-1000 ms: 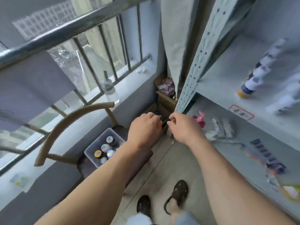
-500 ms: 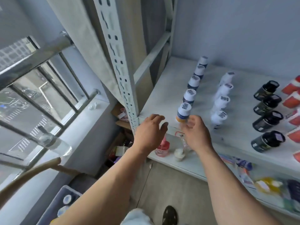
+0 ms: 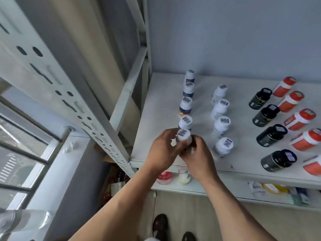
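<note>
A white-capped bottle (image 3: 183,134) with a barcode sticker on its lid stands at the front of the left row on the white shelf (image 3: 156,122). My left hand (image 3: 161,150) curls round its left side. My right hand (image 3: 198,157) grips it from the right and front, hiding the bottle's body. Behind it a row of several like bottles (image 3: 185,103) runs toward the back wall.
A second row of white bottles (image 3: 219,117) stands to the right, then black jars (image 3: 271,134) and red-capped containers (image 3: 300,119). A perforated steel upright (image 3: 83,105) rises at left. A lower shelf holds a pink jar (image 3: 164,178) and packets. A barred window is at far left.
The view has swung up from the floor box to the shelf. Both hands rose to the shelf edge and closed round the front bottle of the left row.
</note>
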The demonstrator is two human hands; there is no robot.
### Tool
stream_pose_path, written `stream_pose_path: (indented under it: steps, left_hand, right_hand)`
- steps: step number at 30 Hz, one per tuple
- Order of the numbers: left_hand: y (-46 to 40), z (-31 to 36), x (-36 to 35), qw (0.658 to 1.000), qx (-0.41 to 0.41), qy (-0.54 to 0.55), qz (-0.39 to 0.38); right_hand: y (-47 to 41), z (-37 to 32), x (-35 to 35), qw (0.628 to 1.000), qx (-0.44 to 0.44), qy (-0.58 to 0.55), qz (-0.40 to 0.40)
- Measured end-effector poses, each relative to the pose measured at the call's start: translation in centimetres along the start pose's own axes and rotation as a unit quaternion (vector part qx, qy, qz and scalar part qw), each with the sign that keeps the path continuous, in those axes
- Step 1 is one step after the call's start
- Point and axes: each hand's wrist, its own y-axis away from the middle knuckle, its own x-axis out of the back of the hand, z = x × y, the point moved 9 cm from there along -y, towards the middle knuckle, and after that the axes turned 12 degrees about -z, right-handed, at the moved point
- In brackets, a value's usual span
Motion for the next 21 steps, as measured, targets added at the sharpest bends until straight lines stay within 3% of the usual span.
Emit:
stream_pose_path:
  steps: [2, 6, 10, 15, 19, 21]
  left_hand:
    - [-0.5, 0.6, 0.1, 0.994, -0.004, 0.103, -0.035]
    - [-0.7, 1.4, -0.5, 0.948, -0.006, 0.3, -0.107]
    - [-0.3, 1.3, -1.4, 0.938, 0.015, 0.325, -0.118]
    - [0.0, 1.3, -1.0, 0.916, 0.018, 0.387, -0.108]
    - [0.1, 1.4, -1.6, 0.927, 0.034, 0.358, -0.11]
    - [0.1, 1.6, -1.5, 0.922, 0.027, 0.37, -0.108]
  right_hand:
    - [0.3, -0.2, 0.4, 0.999, 0.008, -0.031, 0.009]
    - [1.3, 0.0, 0.6, 0.996, 0.02, -0.064, -0.051]
    - [2.6, -0.6, 1.6, 1.0, 0.012, 0.014, 0.018]
    - [2.7, -0.3, 1.1, 0.996, 0.022, -0.059, -0.062]
    - [3.4, -0.8, 2.0, 0.999, 0.027, 0.036, 0.009]
    - [3.4, -0.6, 2.2, 0.999, 0.031, -0.009, -0.005]
